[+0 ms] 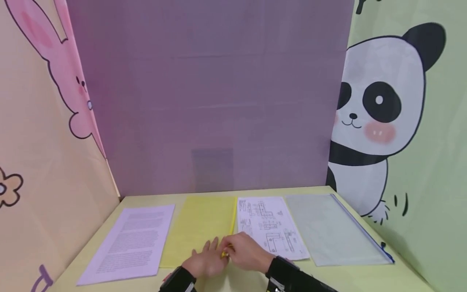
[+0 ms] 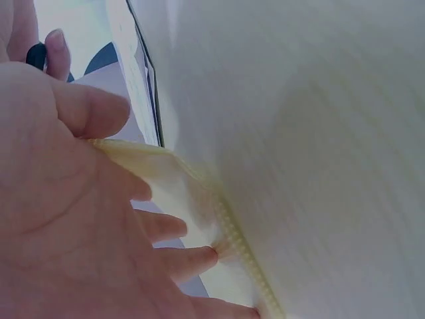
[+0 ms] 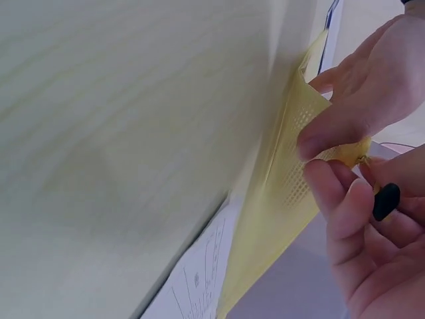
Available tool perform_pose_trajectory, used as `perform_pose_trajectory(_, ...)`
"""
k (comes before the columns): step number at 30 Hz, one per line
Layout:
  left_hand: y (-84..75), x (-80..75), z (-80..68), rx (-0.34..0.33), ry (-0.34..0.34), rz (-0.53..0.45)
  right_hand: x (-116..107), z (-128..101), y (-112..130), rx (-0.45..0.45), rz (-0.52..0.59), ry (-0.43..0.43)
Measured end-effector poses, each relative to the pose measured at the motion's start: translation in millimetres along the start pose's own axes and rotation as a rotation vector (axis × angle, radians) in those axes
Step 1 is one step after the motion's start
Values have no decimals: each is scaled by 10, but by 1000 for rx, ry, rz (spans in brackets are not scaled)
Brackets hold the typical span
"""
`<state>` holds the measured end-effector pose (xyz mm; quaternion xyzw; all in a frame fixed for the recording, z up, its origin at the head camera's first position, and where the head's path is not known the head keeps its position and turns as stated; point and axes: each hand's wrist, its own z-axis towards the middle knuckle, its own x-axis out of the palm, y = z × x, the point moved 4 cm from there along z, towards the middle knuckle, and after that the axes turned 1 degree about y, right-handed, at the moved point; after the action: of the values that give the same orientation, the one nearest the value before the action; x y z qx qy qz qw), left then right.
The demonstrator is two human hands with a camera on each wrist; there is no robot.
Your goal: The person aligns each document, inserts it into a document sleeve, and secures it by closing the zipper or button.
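Worktop point(image 1: 350, 278) fills the lower half of the head view, with four flat items in a row: text sheet point(image 1: 131, 241) at lower left, yellow pouch point(image 1: 198, 227) next to it, drawing sheet point(image 1: 270, 227) right of centre, clear pouch point(image 1: 330, 229) at lower right. Both hands meet at the yellow pouch's near right corner, bottom centre of the frame. Left hand point(image 1: 204, 261) lies over the pouch edge, fingers mostly straight and pressing the corner down; left wrist view shows fingertips point(image 2: 199, 256) against the zipper track point(image 2: 242, 256). Right hand point(image 1: 248, 251) is curled, thumb and forefinger pinching the mesh corner point(image 3: 312, 143) of the yellow pouch; a small dark tab point(image 3: 386, 201) sits among its fingers, though whether it's gripped is unclear. Judgement: the step looks like working the zipper end, so do it well by keeping the left hand flat to anchor the pouch, pulling along the track rather than upward, and keeping the mesh out of the teeth. Views differ: head alone gives the layout and neighbouring sheets, but the grip is tiny there; right wrist shows the pinch, mesh texture and dark tab; left wrist shows the zipper teeth and the pressing fingertips, which the others hide.
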<state>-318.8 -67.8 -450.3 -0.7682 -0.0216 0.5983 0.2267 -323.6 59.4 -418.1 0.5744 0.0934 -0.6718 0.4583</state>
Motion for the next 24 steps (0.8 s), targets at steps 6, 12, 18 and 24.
perform_pose_trajectory(6,-30,-12,-36,77,-36,-72,-65,-54,-2,-26,14,-22)
perform_pose_trajectory(12,-82,11,-16,129,-5,-78,-126,-102,-25,10,2,11)
perform_pose_trajectory(18,-92,23,22,182,38,-13,-125,-191,-79,92,-68,95)
perform_pose_trajectory(24,-66,-5,50,263,50,5,-74,-252,-67,148,-165,211)
